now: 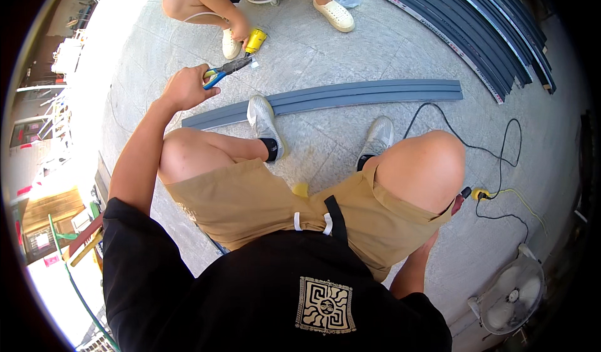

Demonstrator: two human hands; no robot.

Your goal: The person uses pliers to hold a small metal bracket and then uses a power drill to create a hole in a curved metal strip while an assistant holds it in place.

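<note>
My left hand [193,88] is stretched out to the far left, its fingers wrapped round pliers [220,75] with blue and yellow-green handles. The dark jaws point to the right, beside a small white piece [255,64]. Just beyond them, another person's hand [240,31] is at a yellow object [256,40] with a dark end. My right hand [431,242] is down beside my right thigh, mostly hidden by the leg and shorts. A dark red and black object [462,200] shows past my knee; whether that hand holds it is hidden.
Grey grooved strips [369,93] lie across the floor, by my left shoe [263,119]. Long dark strips [463,23] are stacked at the far right. A black cable [487,149] loops to a yellow connector [479,194]. A fan [512,295] stands at the near right.
</note>
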